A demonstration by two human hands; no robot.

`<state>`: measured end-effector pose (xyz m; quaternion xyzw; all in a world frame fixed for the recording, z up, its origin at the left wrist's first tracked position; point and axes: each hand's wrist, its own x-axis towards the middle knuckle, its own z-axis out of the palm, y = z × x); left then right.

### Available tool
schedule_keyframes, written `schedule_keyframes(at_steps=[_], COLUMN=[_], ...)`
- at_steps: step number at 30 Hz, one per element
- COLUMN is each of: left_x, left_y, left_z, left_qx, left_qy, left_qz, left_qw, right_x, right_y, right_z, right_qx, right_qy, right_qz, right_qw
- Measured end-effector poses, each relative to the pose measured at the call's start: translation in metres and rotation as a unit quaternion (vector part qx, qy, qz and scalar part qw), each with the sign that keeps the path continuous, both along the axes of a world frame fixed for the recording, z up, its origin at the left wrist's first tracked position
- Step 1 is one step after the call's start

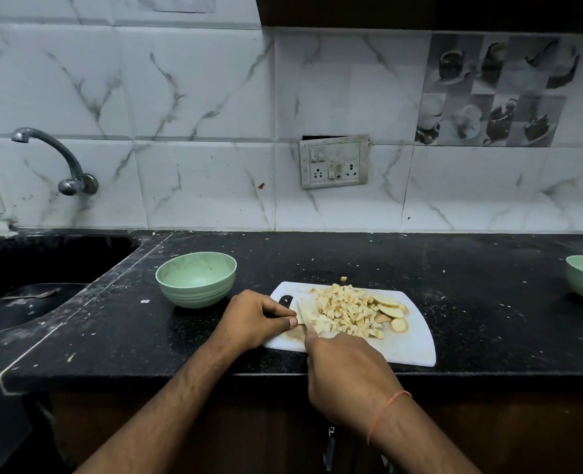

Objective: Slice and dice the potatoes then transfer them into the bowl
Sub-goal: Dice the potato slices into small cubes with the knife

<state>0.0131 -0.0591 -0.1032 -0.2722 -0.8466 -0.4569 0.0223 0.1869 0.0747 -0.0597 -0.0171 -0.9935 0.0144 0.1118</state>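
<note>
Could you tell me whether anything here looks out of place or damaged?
Yes: one potato cube lies off the cutting board, on the counter just behind it. The wall socket plate hangs askew, with a dark gap above it.

No writing, brand, number or sign can be read anywhere here. The switch plate (334,162) on the wall carries only plain switches and sockets, and the picture tile (495,90) up and to the right of that plate shows cups and pots with no lettering I can make out.
</note>
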Motion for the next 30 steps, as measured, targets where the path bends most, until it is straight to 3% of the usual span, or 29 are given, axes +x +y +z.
schedule_keyframes(at_steps=[14,19,30], left_x=[0.006,0.008,0.012], left_y=[-0.001,-0.003,-0.002], left_z=[-0.001,0.0,0.004], left_qx=[-0.001,0.014,0.003], left_qy=[0.057,0.009,0.001], left_qz=[0.001,0.027,0.037], left_qw=[0.998,0.999,0.999], right_x=[0.002,-0.009,0.005], right_y=[0.004,-0.002,0.016], right_z=[0.004,0.001,0.0], right_qx=[-0.017,-0.016,0.017], right_qy=[0.046,0.028,-0.017], right_qz=[-0.01,-0.011,0.022], right_qw=[0.999,0.999,0.999])
